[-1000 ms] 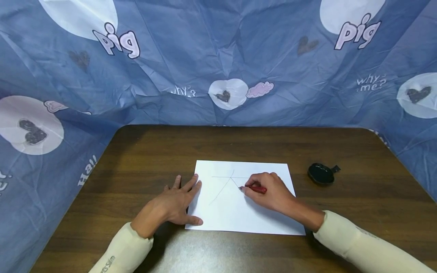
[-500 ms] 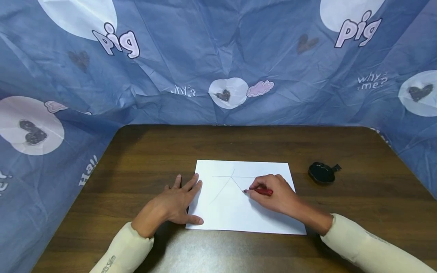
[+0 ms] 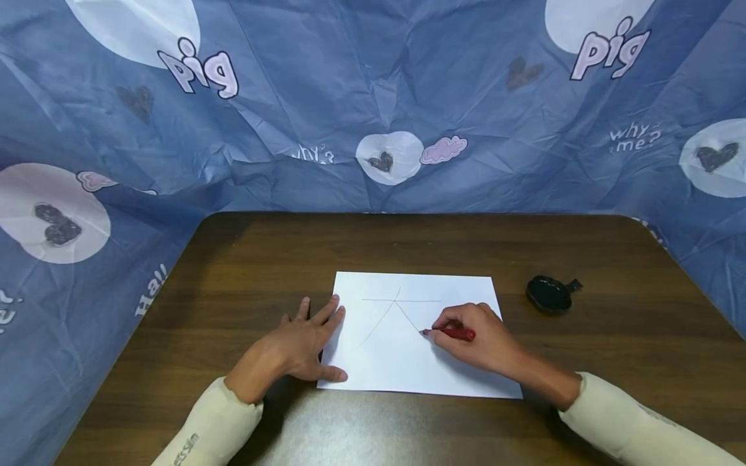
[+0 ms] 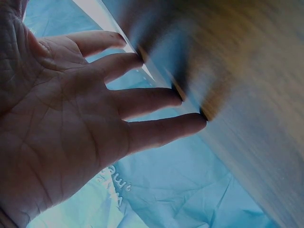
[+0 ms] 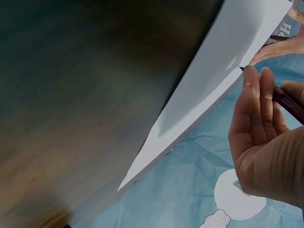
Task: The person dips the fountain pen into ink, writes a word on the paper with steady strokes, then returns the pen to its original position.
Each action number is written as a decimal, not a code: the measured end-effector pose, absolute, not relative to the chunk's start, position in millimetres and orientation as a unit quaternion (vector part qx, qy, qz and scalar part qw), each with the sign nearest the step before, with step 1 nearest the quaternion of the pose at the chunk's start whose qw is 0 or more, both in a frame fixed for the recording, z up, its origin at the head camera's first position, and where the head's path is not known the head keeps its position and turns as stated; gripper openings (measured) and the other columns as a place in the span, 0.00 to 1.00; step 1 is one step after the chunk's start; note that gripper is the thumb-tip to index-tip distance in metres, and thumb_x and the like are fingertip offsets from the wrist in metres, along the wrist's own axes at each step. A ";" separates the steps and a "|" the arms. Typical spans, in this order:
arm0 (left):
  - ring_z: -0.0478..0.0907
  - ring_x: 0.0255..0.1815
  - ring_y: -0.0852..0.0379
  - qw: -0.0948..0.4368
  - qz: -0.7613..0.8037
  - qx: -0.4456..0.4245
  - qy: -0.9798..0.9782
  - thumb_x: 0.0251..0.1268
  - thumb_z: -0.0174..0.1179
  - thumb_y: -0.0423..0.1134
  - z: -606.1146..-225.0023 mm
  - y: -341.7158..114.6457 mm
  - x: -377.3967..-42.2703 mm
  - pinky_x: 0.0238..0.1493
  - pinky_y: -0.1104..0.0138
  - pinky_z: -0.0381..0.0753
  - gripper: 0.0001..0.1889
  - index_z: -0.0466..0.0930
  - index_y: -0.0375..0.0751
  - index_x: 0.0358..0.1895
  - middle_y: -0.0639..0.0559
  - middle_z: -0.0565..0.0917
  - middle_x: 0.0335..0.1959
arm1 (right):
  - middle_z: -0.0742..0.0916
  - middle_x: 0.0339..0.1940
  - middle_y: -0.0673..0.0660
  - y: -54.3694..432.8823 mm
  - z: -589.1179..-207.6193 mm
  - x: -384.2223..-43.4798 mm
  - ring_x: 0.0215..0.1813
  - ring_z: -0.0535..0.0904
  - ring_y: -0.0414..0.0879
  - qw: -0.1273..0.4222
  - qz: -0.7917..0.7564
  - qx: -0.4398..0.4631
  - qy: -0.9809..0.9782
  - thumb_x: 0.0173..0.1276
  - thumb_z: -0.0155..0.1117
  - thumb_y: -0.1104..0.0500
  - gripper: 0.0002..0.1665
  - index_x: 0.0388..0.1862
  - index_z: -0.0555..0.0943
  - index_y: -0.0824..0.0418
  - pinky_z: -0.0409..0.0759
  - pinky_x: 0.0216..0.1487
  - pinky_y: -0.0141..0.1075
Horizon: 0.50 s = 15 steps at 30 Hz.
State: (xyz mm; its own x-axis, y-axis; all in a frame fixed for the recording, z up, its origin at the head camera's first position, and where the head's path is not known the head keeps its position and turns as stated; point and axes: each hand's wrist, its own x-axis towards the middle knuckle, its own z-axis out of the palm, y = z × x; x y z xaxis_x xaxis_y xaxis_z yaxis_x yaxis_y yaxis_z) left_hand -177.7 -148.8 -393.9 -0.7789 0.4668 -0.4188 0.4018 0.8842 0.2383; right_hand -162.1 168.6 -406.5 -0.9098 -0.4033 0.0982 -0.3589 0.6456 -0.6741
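Observation:
A white sheet of paper (image 3: 379, 369) lies on the wooden table, bearing thin lines: a horizontal one, a short stroke above it, and two slanting down from their crossing. My right hand (image 3: 480, 340) pinches a red pen (image 3: 460, 333), its dark tip at the lower end of the right slanting line. The right wrist view shows the pen (image 5: 287, 102) between thumb and fingers. My left hand (image 3: 303, 346) rests with spread fingers on the paper's left edge and the table. In the left wrist view its fingertips (image 4: 197, 121) touch the tabletop.
A small dark pan-shaped dish (image 3: 549, 295) with a short handle stands on the table (image 3: 280, 252), right of the paper. Behind the table's far edge hangs a blue printed cloth (image 3: 303, 77).
My right hand has moved down and to the right with the pen. The right slanting line has grown longer behind the tip. My left hand has stayed in place.

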 end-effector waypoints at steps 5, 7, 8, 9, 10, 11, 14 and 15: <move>0.37 0.76 0.24 0.240 0.064 0.229 0.941 0.54 0.69 0.64 -393.1 -148.9 -177.0 0.65 0.28 0.51 0.57 0.49 0.42 0.80 0.47 0.41 0.82 | 0.88 0.33 0.41 172.8 -406.8 -159.1 0.34 0.77 0.40 0.031 -0.374 -0.217 0.901 0.65 0.71 0.57 0.02 0.35 0.89 0.51 0.75 0.35 0.34; 0.37 0.76 0.23 0.239 0.061 0.229 0.942 0.54 0.69 0.64 -393.3 -148.9 -177.1 0.64 0.28 0.51 0.57 0.49 0.42 0.80 0.47 0.41 0.82 | 0.88 0.33 0.41 174.2 -406.2 -158.1 0.35 0.78 0.41 0.038 -0.377 -0.216 0.900 0.66 0.71 0.57 0.02 0.35 0.89 0.52 0.76 0.36 0.33; 0.38 0.76 0.23 0.240 0.060 0.229 0.941 0.54 0.69 0.64 -393.4 -148.9 -177.3 0.64 0.28 0.52 0.57 0.49 0.42 0.80 0.47 0.41 0.82 | 0.88 0.34 0.41 174.9 -405.9 -157.7 0.36 0.78 0.40 0.043 -0.377 -0.215 0.900 0.66 0.71 0.57 0.02 0.36 0.89 0.52 0.77 0.37 0.34; 0.38 0.76 0.23 0.239 0.059 0.230 0.941 0.54 0.69 0.65 -393.5 -148.8 -177.5 0.64 0.28 0.52 0.57 0.49 0.42 0.80 0.47 0.41 0.82 | 0.88 0.35 0.41 175.6 -405.4 -157.3 0.37 0.79 0.40 0.047 -0.376 -0.214 0.900 0.66 0.71 0.56 0.03 0.37 0.89 0.52 0.78 0.39 0.34; 0.38 0.76 0.23 0.239 0.059 0.230 0.941 0.54 0.69 0.65 -393.6 -148.7 -177.7 0.64 0.28 0.52 0.57 0.49 0.42 0.80 0.47 0.41 0.82 | 0.88 0.36 0.41 176.3 -405.1 -156.8 0.38 0.79 0.40 0.051 -0.375 -0.212 0.901 0.66 0.71 0.56 0.03 0.37 0.89 0.52 0.78 0.41 0.35; 0.38 0.76 0.23 0.240 0.059 0.230 0.941 0.54 0.69 0.65 -393.5 -148.6 -177.9 0.64 0.28 0.52 0.57 0.49 0.42 0.80 0.47 0.41 0.82 | 0.88 0.37 0.42 177.0 -404.7 -156.3 0.39 0.80 0.40 0.055 -0.372 -0.211 0.902 0.66 0.71 0.56 0.03 0.38 0.88 0.52 0.79 0.43 0.35; 0.37 0.76 0.23 0.242 0.061 0.229 0.941 0.54 0.69 0.65 -393.4 -148.2 -178.4 0.64 0.28 0.52 0.57 0.49 0.42 0.81 0.47 0.40 0.82 | 0.88 0.38 0.42 179.1 -404.3 -155.0 0.40 0.80 0.40 0.062 -0.368 -0.212 0.903 0.67 0.70 0.56 0.04 0.39 0.88 0.52 0.79 0.45 0.36; 0.37 0.76 0.23 0.243 0.062 0.229 0.941 0.54 0.69 0.65 -393.2 -148.2 -178.4 0.64 0.28 0.51 0.57 0.49 0.42 0.81 0.47 0.40 0.82 | 0.88 0.38 0.42 180.1 -404.3 -154.5 0.40 0.80 0.40 0.062 -0.368 -0.214 0.903 0.66 0.70 0.56 0.04 0.39 0.88 0.52 0.79 0.44 0.36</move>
